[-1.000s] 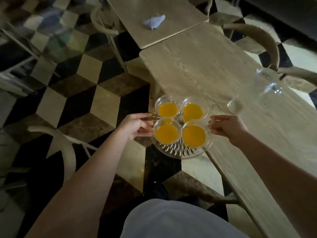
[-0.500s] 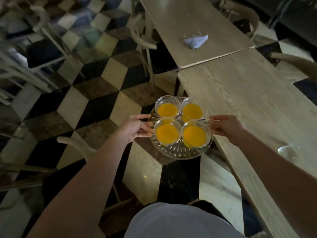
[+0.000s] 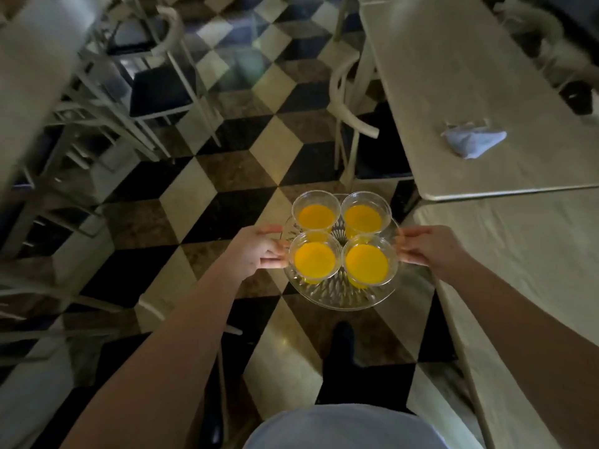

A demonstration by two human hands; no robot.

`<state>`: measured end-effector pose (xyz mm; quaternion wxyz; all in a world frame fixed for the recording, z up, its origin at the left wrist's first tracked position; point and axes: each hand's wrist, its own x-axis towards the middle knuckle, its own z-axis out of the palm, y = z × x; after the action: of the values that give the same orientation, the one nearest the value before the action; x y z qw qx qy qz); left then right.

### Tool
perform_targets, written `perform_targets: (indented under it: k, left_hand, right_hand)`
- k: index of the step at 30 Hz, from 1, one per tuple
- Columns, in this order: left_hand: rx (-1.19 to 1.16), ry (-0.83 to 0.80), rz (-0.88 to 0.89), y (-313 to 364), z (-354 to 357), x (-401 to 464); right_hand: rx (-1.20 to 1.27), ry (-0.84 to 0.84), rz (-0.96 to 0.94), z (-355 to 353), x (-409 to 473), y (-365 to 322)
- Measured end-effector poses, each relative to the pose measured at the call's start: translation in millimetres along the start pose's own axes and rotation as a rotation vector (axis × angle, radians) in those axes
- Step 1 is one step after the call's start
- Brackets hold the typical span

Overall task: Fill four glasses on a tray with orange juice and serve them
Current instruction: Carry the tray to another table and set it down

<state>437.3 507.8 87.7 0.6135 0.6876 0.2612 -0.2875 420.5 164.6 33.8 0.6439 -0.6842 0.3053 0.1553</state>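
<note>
Head view: left hand (image 3: pixel 256 252) and right hand (image 3: pixel 428 249) pinch opposite tray (image 3: pixel 340 294) edges, fingers clamped, likely keeping four full glasses (image 3: pixel 340 236) level.

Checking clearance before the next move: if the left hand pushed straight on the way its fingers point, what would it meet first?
The left hand grips the glass tray at its left rim, fingers pointing right. Going straight on, it would probably first meet the near-left glass of juice, which stands just beyond the fingertips.

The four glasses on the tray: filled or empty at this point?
Filled. All four glasses hold orange juice, standing upright on the glass tray carried over the floor by the left hand and right hand.
</note>
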Motion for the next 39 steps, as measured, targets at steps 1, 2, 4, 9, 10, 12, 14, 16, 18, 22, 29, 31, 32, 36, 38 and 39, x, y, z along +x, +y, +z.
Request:
perform_targets:
  k: [1,2,4,9,10,12,14,16,18,22,29,31,32,36,38,39]
  left_hand:
    - [-0.004,0.016,0.002,12,-5,14]
    - [-0.012,0.041,-0.004,24,-9,27]
    - [-0.052,0.103,-0.026,50,-15,53]
    - [-0.067,0.176,-0.05,121,-29,109]
    - [-0.08,0.172,-0.049,135,-34,121]
    - [-0.1,0.169,-0.036,160,-43,145]
    - [-0.129,0.156,-0.032,183,-52,172]
    - [-0.159,0.135,-0.045,208,-61,202]
    - [-0.151,0.124,-0.055,234,-72,235]
    - [-0.112,0.089,-0.07,289,-96,304]
    - [-0.041,0.031,-0.015,395,-140,404]
    - [-0.023,0.038,-0.014,425,-151,433]
    - [-0.017,0.035,-0.015,441,-156,448]
    - [-0.019,0.043,-0.007,502,-163,513]
    - [-0.018,0.037,-0.007,533,-164,546]
    - [-0.02,0.032,-0.011,549,-164,564]
  right_hand:
    - [-0.007,-0.02,-0.005,7,18,-15]
    - [-0.011,-0.04,-0.006,14,36,-30]
    - [-0.019,-0.072,-0.012,27,69,-60]
    - [-0.051,-0.142,-0.029,55,147,-133]
    - [-0.055,-0.154,-0.031,61,161,-148]
    - [-0.067,-0.167,-0.039,73,188,-175]
    - [-0.066,-0.155,-0.028,86,217,-198]
    - [-0.066,-0.144,-0.015,99,248,-219]
    - [-0.081,-0.124,-0.011,114,280,-239]
    - [-0.081,-0.055,-0.002,146,341,-278]
    - [-0.08,-0.039,-0.005,198,434,-362]
    - [-0.064,-0.037,-0.016,212,457,-390]
    - [-0.06,-0.041,-0.018,220,470,-405]
    - [-0.042,-0.035,-0.003,240,537,-458]
    - [-0.04,-0.036,0.015,245,576,-481]
    - [-0.04,-0.031,0.024,247,596,-493]
